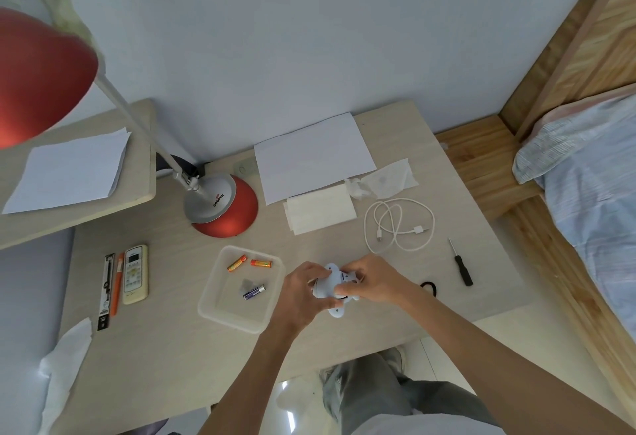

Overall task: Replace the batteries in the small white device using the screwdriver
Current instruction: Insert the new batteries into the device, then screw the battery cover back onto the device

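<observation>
The left hand (303, 291) is wrapping its grip round the small white device (331, 286), and the right hand (373, 281) is pinching its right side, just above the tabletop (172, 348) beside the tray (206, 300). The device is probably feeling light, rigid and smooth, so gripping the body's sides is looking safest.

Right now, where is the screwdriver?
In the head view, the screwdriver lies on the table at the right, just right of the coiled white cable and beyond the black band.

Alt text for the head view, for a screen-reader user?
Left hand and right hand grip a small white device over a desk. Left of it, a clear tray holds three batteries; right of it lie a black screwdriver and a white cable. A red lamp stands behind.
</observation>
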A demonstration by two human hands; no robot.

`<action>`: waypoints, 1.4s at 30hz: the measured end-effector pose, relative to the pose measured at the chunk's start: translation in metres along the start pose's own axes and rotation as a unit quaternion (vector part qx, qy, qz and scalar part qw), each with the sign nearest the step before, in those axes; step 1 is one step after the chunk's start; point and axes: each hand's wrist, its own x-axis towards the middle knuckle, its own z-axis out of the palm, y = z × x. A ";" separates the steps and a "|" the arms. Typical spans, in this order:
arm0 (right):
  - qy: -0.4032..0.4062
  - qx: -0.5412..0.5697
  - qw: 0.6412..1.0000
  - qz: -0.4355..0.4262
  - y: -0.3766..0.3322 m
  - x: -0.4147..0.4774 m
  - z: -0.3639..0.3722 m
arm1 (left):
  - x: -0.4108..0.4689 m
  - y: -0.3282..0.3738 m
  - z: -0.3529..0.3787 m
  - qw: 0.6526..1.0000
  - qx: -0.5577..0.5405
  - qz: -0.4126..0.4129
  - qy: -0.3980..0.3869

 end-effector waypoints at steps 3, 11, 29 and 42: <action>0.011 -0.002 1.000 0.013 -0.001 0.000 0.003 | -0.001 0.000 0.001 1.000 0.016 0.017 0.006; 0.033 0.026 0.999 0.025 0.001 -0.001 0.004 | -0.003 0.001 0.003 0.998 0.038 0.041 0.014; 0.065 0.027 0.997 0.008 0.006 -0.006 0.005 | -0.007 0.003 0.008 0.999 0.035 0.012 -0.001; 0.427 -0.157 0.881 0.129 0.051 -0.079 -0.070 | -0.002 0.013 0.005 0.997 0.042 -0.055 -0.029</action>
